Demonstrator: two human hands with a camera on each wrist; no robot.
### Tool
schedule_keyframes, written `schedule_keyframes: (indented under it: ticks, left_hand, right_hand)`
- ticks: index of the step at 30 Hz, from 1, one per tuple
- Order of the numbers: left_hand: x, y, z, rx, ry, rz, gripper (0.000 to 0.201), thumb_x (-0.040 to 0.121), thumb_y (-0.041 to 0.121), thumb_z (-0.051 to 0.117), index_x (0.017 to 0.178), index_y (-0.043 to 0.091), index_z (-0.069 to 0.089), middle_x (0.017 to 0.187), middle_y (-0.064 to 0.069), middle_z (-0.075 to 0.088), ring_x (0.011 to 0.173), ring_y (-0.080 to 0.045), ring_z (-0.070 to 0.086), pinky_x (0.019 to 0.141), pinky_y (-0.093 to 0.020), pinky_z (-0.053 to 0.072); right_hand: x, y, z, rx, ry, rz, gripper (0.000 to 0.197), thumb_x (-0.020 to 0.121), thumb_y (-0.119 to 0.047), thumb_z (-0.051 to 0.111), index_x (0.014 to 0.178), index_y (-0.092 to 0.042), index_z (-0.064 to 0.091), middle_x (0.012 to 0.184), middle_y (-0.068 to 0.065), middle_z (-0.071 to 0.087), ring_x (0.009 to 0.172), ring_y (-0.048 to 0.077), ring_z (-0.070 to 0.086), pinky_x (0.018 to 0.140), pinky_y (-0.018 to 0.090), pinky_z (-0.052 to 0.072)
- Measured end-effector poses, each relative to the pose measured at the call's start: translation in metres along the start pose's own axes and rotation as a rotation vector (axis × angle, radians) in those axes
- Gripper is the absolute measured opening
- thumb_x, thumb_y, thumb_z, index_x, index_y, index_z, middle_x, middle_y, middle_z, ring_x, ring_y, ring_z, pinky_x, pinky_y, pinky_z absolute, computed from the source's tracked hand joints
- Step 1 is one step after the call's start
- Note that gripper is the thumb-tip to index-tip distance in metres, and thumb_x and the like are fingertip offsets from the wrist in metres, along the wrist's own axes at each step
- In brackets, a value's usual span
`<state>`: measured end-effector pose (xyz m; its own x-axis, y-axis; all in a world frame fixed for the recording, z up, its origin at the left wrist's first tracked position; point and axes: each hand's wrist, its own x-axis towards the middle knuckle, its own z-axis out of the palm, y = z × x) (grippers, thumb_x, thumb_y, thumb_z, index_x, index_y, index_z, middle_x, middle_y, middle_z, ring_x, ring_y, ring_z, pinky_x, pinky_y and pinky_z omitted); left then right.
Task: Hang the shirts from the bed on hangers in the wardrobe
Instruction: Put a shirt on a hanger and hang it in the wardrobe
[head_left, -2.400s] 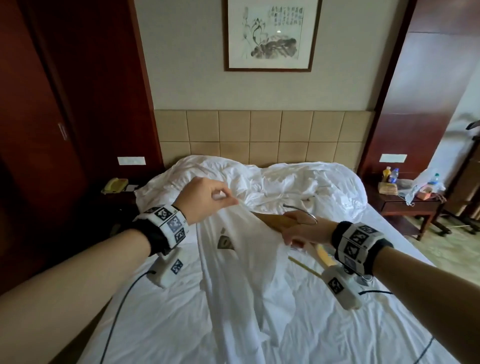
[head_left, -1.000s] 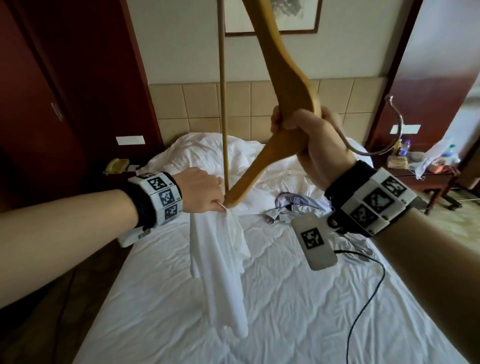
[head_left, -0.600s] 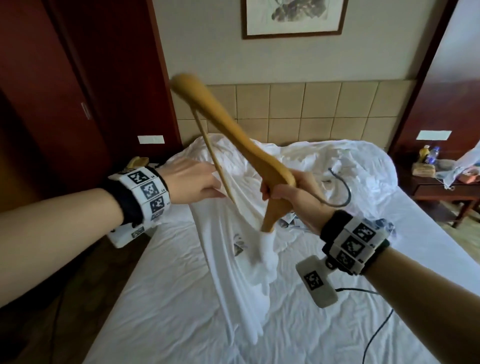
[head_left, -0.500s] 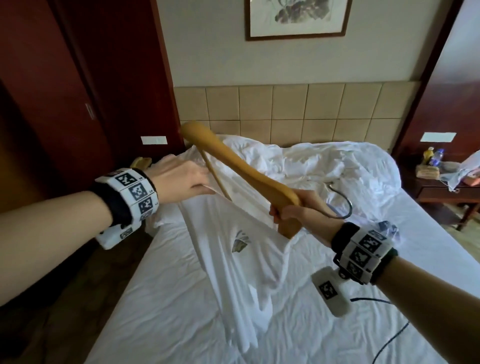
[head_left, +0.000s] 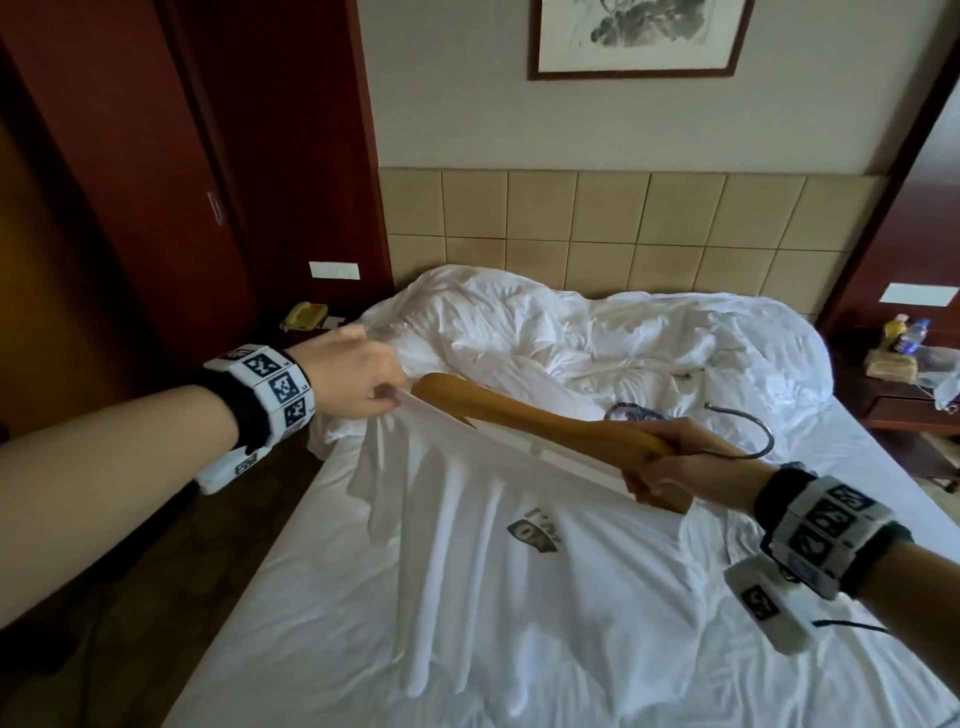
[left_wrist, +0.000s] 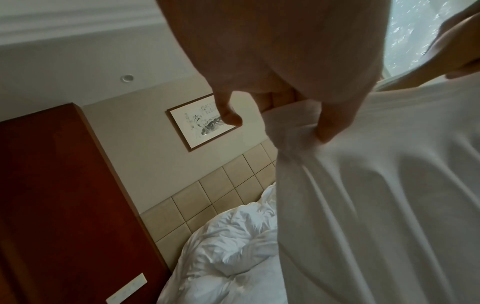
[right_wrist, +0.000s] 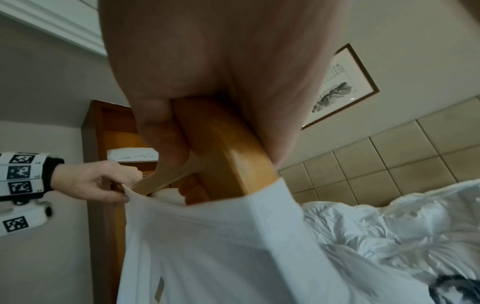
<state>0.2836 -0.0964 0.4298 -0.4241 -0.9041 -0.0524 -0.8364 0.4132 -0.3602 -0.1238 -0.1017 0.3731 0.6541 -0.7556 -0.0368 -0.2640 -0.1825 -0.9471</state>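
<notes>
A white shirt (head_left: 519, 571) with a small dark chest print hangs stretched above the bed (head_left: 322, 649). My left hand (head_left: 358, 382) pinches the edge of its neck opening, bunched between thumb and fingers (left_wrist: 327, 123). My right hand (head_left: 670, 467) grips the middle of a wooden hanger (head_left: 530, 415) beside its metal hook (head_left: 753, 441). One hanger arm points left toward my left hand and lies above the stretched shirt edge. The other arm dips into the shirt (right_wrist: 233, 236) under my right hand (right_wrist: 207, 92).
A crumpled white duvet (head_left: 597, 343) is heaped at the padded headboard (head_left: 623, 228). Another garment (head_left: 631, 413) lies behind the hanger. Dark wood panels (head_left: 182, 182) stand left, a nightstand with bottles (head_left: 904, 353) right. An open wooden cabinet (right_wrist: 122, 133) shows in the right wrist view.
My right hand has brought the hanger down from upright to nearly level. My left hand pulled the shirt's edge out left, so the shirt now hangs spread wide.
</notes>
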Motion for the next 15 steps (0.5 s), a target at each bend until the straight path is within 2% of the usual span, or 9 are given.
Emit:
schedule_keyframes:
  ticks: [2, 4, 5, 6, 8, 9, 11, 12, 15]
  left_hand:
    - [0.002, 0.007, 0.001, -0.038, 0.002, -0.034, 0.024, 0.092, 0.041, 0.05, 0.074, 0.028, 0.058, 0.076, 0.012, 0.054, 0.08, -0.006, 0.055, 0.085, -0.031, 0.035]
    - [0.005, 0.011, 0.002, -0.067, 0.02, -0.065, 0.027, 0.086, 0.038, 0.051, 0.064, 0.023, 0.053, 0.071, 0.008, 0.054, 0.071, -0.011, 0.056, 0.078, -0.034, 0.041]
    - [0.008, 0.015, -0.003, -0.082, 0.02, -0.076, 0.027, 0.083, 0.036, 0.052, 0.061, 0.021, 0.051, 0.07, 0.007, 0.054, 0.066, -0.014, 0.055, 0.073, -0.035, 0.045]
    - [0.01, 0.019, -0.009, -0.096, 0.029, -0.08, 0.026, 0.081, 0.034, 0.05, 0.059, 0.02, 0.048, 0.069, 0.004, 0.054, 0.062, -0.015, 0.055, 0.069, -0.036, 0.048]
    - [0.015, 0.026, -0.016, -0.109, 0.062, -0.064, 0.026, 0.077, 0.033, 0.044, 0.055, 0.021, 0.041, 0.067, 0.004, 0.052, 0.06, -0.017, 0.054, 0.061, -0.037, 0.051]
    - [0.017, 0.031, -0.019, -0.116, 0.086, -0.036, 0.025, 0.075, 0.034, 0.04, 0.053, 0.022, 0.038, 0.066, 0.005, 0.05, 0.06, -0.017, 0.055, 0.06, -0.037, 0.052]
    - [0.021, 0.04, -0.015, -0.143, 0.121, 0.041, 0.024, 0.074, 0.034, 0.035, 0.052, 0.025, 0.037, 0.064, 0.008, 0.048, 0.06, -0.018, 0.055, 0.061, -0.04, 0.052]
    - [0.024, 0.046, -0.012, -0.15, 0.138, 0.081, 0.024, 0.075, 0.033, 0.035, 0.053, 0.025, 0.04, 0.064, 0.008, 0.05, 0.061, -0.018, 0.054, 0.063, -0.041, 0.052]
    - [0.029, 0.066, -0.01, -0.152, 0.206, 0.18, 0.034, 0.083, 0.033, 0.037, 0.064, 0.019, 0.061, 0.077, 0.008, 0.055, 0.065, -0.015, 0.056, 0.066, -0.04, 0.053]
  right_hand:
    - [0.0, -0.002, -0.006, -0.053, -0.016, 0.007, 0.063, 0.083, 0.023, 0.049, 0.124, -0.021, 0.065, 0.074, 0.019, 0.064, 0.067, 0.025, 0.06, 0.067, 0.032, 0.052]
    - [-0.002, -0.008, -0.005, -0.107, -0.04, 0.011, 0.064, 0.08, 0.021, 0.05, 0.127, -0.02, 0.064, 0.076, 0.01, 0.069, 0.069, 0.023, 0.06, 0.066, 0.033, 0.049]
    - [-0.003, -0.012, -0.002, -0.094, -0.073, 0.032, 0.067, 0.079, 0.024, 0.047, 0.129, -0.019, 0.061, 0.084, 0.003, 0.073, 0.075, 0.023, 0.063, 0.065, 0.032, 0.046]
    - [-0.003, -0.014, 0.001, -0.039, -0.132, 0.061, 0.071, 0.079, 0.029, 0.041, 0.131, -0.017, 0.058, 0.1, -0.003, 0.075, 0.089, 0.022, 0.067, 0.063, 0.029, 0.043]
    - [-0.001, -0.016, 0.005, 0.056, -0.218, 0.092, 0.076, 0.077, 0.031, 0.035, 0.137, -0.013, 0.052, 0.133, -0.004, 0.064, 0.119, 0.016, 0.062, 0.063, 0.023, 0.038]
    - [0.002, -0.017, 0.005, 0.033, -0.198, 0.099, 0.075, 0.076, 0.027, 0.039, 0.137, -0.014, 0.053, 0.132, -0.004, 0.064, 0.114, 0.015, 0.064, 0.062, 0.022, 0.038]
    - [0.007, -0.018, 0.0, -0.12, -0.061, 0.097, 0.069, 0.07, 0.007, 0.053, 0.13, -0.026, 0.063, 0.099, -0.002, 0.074, 0.082, 0.017, 0.066, 0.063, 0.029, 0.043]
    - [0.01, -0.02, -0.001, -0.182, -0.011, 0.101, 0.068, 0.066, -0.001, 0.056, 0.126, -0.031, 0.066, 0.084, 0.002, 0.073, 0.074, 0.02, 0.062, 0.065, 0.034, 0.047]
    - [0.017, -0.03, 0.002, -0.133, 0.024, 0.089, 0.059, 0.066, -0.005, 0.059, 0.116, -0.034, 0.072, 0.076, 0.015, 0.069, 0.069, 0.028, 0.062, 0.068, 0.04, 0.054]
